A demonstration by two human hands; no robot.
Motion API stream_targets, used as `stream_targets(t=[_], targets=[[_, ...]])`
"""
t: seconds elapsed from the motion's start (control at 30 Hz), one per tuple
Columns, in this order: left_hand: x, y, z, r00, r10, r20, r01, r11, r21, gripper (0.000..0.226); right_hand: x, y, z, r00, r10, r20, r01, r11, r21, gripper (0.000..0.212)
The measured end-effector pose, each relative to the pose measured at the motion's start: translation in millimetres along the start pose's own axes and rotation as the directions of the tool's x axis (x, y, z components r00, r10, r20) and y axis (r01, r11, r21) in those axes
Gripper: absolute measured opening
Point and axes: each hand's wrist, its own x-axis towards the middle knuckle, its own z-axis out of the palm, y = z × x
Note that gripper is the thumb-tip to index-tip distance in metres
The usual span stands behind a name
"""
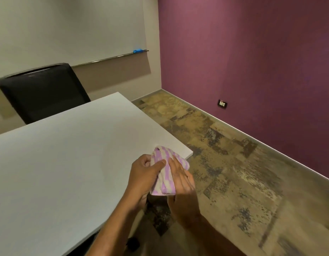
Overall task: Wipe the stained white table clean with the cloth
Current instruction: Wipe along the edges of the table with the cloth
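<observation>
**Cloth bunched in both hands at the surface corner**

Lower centre of the frame: cloth [166, 170], striped lilac and white, folded into a wad and held just over the near right corner of the surface [67, 163]. Left hand [144, 174] curled round its left side, thumb pressed across the top. Right hand [182, 182] laid flat against its right side, fingers only partly bent. Both clasping the cloth; nothing else held.

Soft, light, limp stuff by the look of it: likely to flop and unfold if pinched by an edge. Better gripped as a thick pad under a flat palm. No stains clear on the surface from here. Black chair [43, 93] at upper left, well apart.
</observation>
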Motion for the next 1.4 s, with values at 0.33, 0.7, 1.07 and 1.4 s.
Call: stream_targets(t=[0.33, 0.7, 1.07, 1.4], targets=[[-81.2, 45.7, 18.0, 0.997, -0.078, 0.03, 0.079, 0.995, -0.058, 0.016, -10.6, -72.9, -105.9, 0.931, 0.341, 0.135, -0.348, 0.937, 0.034, 0.104], [-112.4, 75.3, 117.9, 0.998, -0.061, 0.022, 0.063, 0.994, -0.094, 0.019, 13.2, -8.0, -193.7, 0.832, 0.545, 0.106, -0.553, 0.83, 0.072, 0.062], [-77.9, 85.4, 195.0, 0.97, 0.203, -0.135, -0.166, 0.955, 0.246, 0.027, 97.0, 127.9, -255.6, 0.807, 0.559, 0.189, -0.567, 0.648, 0.508, 0.043], [-12.5, 71.8, 206.8, 0.939, 0.199, -0.281, -0.107, 0.944, 0.313, 0.018, 184.8, 196.6, -248.9, 0.851, 0.448, 0.274, -0.522, 0.666, 0.533, 0.06]])
